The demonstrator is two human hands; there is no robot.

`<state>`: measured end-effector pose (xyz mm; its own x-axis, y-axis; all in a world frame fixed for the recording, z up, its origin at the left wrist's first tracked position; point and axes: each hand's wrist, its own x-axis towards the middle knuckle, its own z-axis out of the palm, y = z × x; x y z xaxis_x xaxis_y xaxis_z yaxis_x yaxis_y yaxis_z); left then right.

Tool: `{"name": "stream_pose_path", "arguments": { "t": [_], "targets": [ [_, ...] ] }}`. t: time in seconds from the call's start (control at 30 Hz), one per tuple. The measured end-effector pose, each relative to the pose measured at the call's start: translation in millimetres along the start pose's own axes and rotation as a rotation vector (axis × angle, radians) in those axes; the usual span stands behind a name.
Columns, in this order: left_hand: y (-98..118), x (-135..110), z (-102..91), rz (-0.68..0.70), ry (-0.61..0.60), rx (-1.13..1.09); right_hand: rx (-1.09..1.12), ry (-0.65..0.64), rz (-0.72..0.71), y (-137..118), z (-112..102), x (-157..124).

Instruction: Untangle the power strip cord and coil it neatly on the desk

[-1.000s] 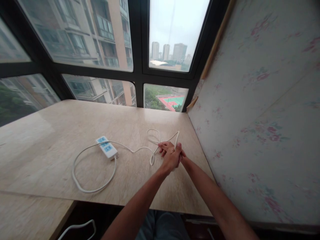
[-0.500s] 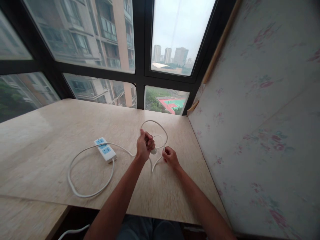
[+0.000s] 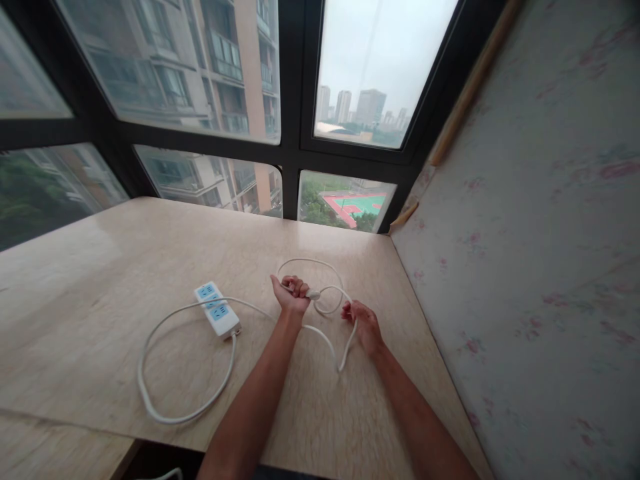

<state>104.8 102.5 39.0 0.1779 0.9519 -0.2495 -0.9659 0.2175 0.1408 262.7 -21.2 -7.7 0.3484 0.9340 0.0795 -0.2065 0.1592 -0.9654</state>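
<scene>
My left hand (image 3: 293,293) is closed round part of the white cord (image 3: 185,421), palm turned up and thumb sticking out. The white plug (image 3: 313,295) pokes out from its finger side. My right hand (image 3: 364,323) pinches the cord a little further right, where a bend of it hangs down toward me. Loops of the cord rise and curl between and behind both hands. The cord runs left in a wide loop to a white power strip (image 3: 218,311) with blue socket faces, which lies on the stone-patterned top. One stretch of cord crosses over the strip.
The beige stone-patterned surface (image 3: 125,267) reaches back to dark-framed windows (image 3: 293,133). A flower-papered wall (image 3: 525,280) borders it on the right. Its front edge has a dark gap below, where another bit of white cord (image 3: 173,474) shows.
My right hand has moved right and slightly nearer, drawing the cord with it. My left hand has rolled palm up, and the plug now points right. The view has shifted a little.
</scene>
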Motion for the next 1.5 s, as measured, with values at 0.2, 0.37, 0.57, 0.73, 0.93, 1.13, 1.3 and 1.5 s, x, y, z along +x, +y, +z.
{"name": "stream_pose_path", "arguments": {
  "t": [0.2,0.37,0.57,0.73,0.93,1.13,1.3,1.5],
  "targets": [
    [-13,2,-10.4,-0.122,-0.047,-0.009,0.004,-0.04,0.217,-12,-2,13],
    [-13,-9,-17.3,-0.112,-0.128,0.09,0.032,-0.069,0.346,-16,-3,23],
    [4,-19,-1.9,-0.181,-0.234,0.265,-0.217,-0.129,0.334,-22,-9,21],
    [30,-11,2.9,-0.086,-0.19,0.28,-0.104,-0.198,0.267,-31,-25,11],
    [35,1,-9.2,0.023,0.043,0.36,0.173,0.364,0.069,-20,-51,18],
    [35,11,-18.3,0.288,0.236,0.427,0.136,0.749,-0.096,-13,-84,28],
    [36,14,-21.2,0.311,0.307,0.473,-0.034,0.867,-0.115,-10,-95,29],
    [32,12,-14.7,0.223,0.1,0.471,-0.422,0.905,-0.274,-25,-80,20]
  ]
}}
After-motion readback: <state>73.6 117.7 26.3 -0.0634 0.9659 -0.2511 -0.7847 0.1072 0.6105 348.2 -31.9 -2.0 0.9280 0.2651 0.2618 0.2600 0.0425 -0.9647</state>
